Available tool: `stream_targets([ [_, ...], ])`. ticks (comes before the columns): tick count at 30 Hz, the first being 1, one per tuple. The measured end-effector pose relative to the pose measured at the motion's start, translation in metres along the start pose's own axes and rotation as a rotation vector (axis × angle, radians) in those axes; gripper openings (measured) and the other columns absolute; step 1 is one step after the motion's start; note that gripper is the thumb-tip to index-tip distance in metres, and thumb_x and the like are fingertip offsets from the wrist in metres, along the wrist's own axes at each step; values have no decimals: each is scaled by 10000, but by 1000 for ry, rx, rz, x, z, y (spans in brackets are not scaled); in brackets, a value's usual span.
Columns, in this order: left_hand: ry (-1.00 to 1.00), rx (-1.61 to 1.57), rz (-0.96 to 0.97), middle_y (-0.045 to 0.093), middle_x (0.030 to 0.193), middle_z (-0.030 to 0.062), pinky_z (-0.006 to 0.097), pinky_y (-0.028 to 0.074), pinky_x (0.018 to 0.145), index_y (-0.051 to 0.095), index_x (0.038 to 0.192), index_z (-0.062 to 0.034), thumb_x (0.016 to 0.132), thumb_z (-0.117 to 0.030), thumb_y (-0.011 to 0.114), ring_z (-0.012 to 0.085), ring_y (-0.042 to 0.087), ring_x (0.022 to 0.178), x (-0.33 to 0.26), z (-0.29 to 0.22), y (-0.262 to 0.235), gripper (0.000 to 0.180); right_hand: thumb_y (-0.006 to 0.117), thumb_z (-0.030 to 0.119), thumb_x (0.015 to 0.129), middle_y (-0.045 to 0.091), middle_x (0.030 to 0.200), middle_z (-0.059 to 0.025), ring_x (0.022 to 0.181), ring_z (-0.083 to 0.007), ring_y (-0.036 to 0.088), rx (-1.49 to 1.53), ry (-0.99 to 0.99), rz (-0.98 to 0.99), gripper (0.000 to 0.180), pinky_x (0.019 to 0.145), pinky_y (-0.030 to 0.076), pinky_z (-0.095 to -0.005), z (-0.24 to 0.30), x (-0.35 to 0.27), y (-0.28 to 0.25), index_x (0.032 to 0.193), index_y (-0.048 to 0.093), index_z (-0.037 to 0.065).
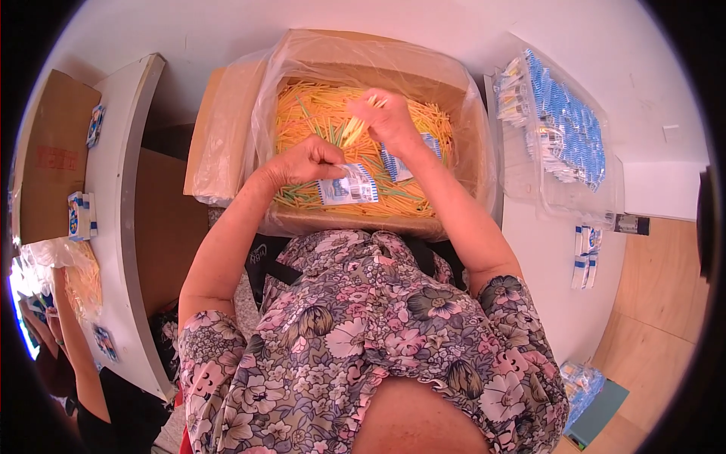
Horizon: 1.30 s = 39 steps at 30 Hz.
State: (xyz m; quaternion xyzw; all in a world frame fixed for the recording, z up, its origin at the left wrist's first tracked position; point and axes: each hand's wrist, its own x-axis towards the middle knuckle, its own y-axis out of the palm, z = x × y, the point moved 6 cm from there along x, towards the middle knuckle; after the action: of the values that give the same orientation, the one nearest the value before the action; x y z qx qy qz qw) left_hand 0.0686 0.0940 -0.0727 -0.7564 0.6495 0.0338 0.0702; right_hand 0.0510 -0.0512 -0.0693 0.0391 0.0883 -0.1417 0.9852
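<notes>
In front of me a cardboard box [227,113] lined with clear plastic holds a mass of thin yellow, orange and green sticks [302,113]. My left hand [308,160] is closed, pinching the upper edge of a small white-and-blue packet [349,187] above the sticks. Just beyond it to the right, my right hand [389,121] is wrapped round a small bunch of pale yellow sticks [354,130], its ends pointing down toward the packet. Another blue-and-white packet [399,165] lies on the sticks, partly hidden by my right wrist.
At the right, a clear plastic bin [556,200] holds several rows of blue-and-white packets [563,113]. More packets [586,257] lie on the white table near it. On the left stand a white table [121,189] and a brown carton [60,151]; another person's arm [79,340] reaches in there.
</notes>
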Motion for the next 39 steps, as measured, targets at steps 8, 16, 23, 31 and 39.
stream_targets([
  [8, 23, -51, -53, 528, 633, -7, 253, 444, 665, 683, 853, 2, 792, -62, 672, 76, 532, 692, 2, 3, -12, 88, 676, 219, 760, 533, 579, -70, 554, -88, 454, -241, -211, -106, 273, 502, 409, -299, 10, -12, 5, 687, 551, -12],
  [16, -54, -110, -72, 634, 713, -9, 250, 468, 712, 695, 919, 19, 825, -88, 662, 57, 568, 750, -2, 1, -12, 146, 669, 149, 796, 539, 613, -36, 582, -64, 490, -555, -473, 32, 171, 530, 430, -250, 39, -36, 32, 742, 562, 27],
  [23, 27, -95, -86, 663, 776, 31, 241, 468, 702, 692, 884, 29, 815, -24, 658, 61, 564, 751, 0, -1, -11, 93, 666, 223, 789, 534, 605, -71, 553, -117, 486, -358, -296, 75, 250, 524, 426, -301, 16, -29, 26, 704, 535, 27],
  [31, 114, 11, -186, 652, 718, 46, 275, 462, 616, 650, 824, 32, 807, -47, 667, 80, 576, 686, 1, 2, -17, 82, 674, 388, 793, 559, 622, -96, 561, -154, 531, -455, -226, -46, 413, 526, 432, -303, 20, -31, 17, 763, 550, -6],
  [39, 328, 242, -300, 633, 755, 37, 268, 470, 693, 660, 885, 18, 837, -33, 617, 126, 606, 780, 6, -5, -16, 82, 678, 214, 795, 589, 656, -41, 618, -87, 536, -396, -285, -79, 247, 564, 435, -249, 15, -19, 20, 727, 575, 0],
])
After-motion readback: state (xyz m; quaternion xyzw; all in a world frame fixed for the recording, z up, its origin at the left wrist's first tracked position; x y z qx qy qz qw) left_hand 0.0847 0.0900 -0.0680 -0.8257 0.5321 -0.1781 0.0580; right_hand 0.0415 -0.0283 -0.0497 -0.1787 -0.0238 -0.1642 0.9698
